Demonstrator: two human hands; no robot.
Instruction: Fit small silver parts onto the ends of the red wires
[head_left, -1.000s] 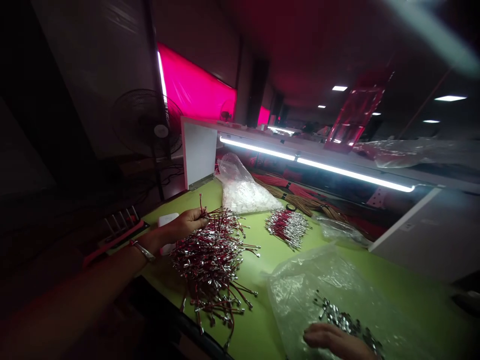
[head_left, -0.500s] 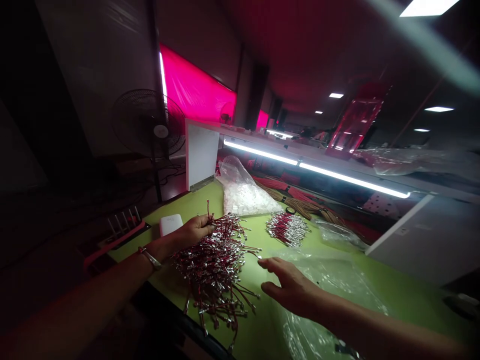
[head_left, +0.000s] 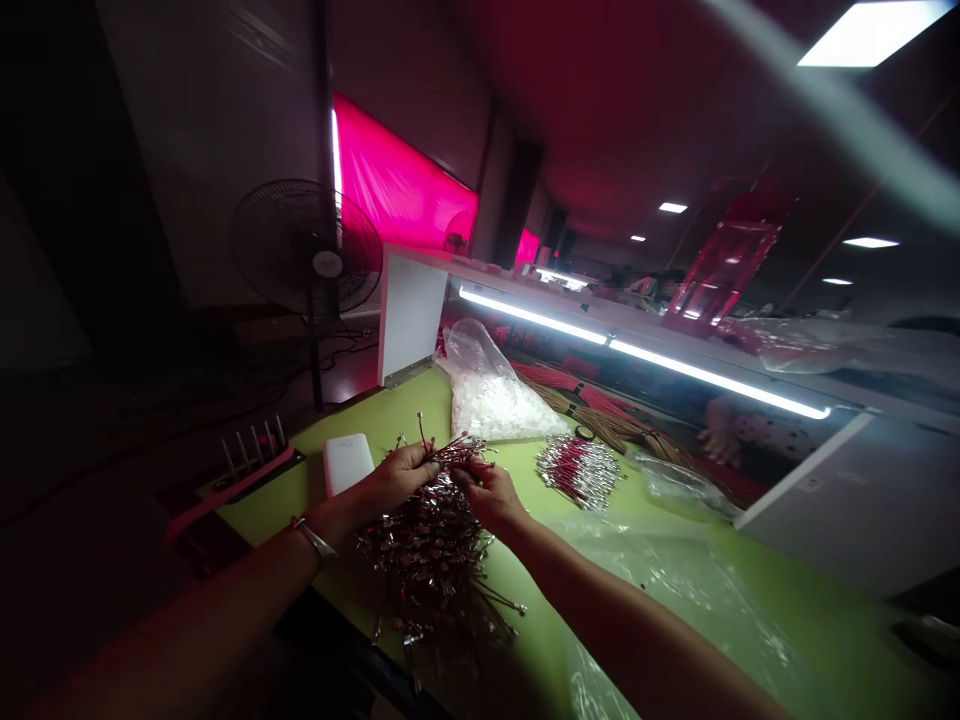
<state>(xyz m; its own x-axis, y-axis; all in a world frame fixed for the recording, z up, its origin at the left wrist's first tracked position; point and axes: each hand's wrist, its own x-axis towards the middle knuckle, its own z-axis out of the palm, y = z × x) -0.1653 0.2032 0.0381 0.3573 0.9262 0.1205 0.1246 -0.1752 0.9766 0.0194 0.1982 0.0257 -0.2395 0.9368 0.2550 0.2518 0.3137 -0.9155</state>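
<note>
My left hand [head_left: 399,480] is closed on some short red wires with metal terminals, with one wire sticking up above the fingers. Close beside it, my right hand [head_left: 492,496] has its thumb and fingers pinched at the same wires [head_left: 459,450]. Below both hands a tangled pile of terminal wires [head_left: 427,550] lies on the green tabletop [head_left: 405,400], partly in shadow. To the right is a neater bundle of these wires [head_left: 581,468], laid side by side. Exactly how many wires each hand holds is hidden by the fingers.
Behind the pile sits a clear bag of small white pieces [head_left: 499,400]. A white box [head_left: 349,462] is left of my hands. Long wire bundles [head_left: 600,410] lie at the back, and a plastic sheet [head_left: 675,590] covers the right side. A fan [head_left: 307,250] stands beyond.
My right hand has moved left from above the table to the wires at my left hand, its fingers closing from apart to pinched. My left hand stays on its wires.
</note>
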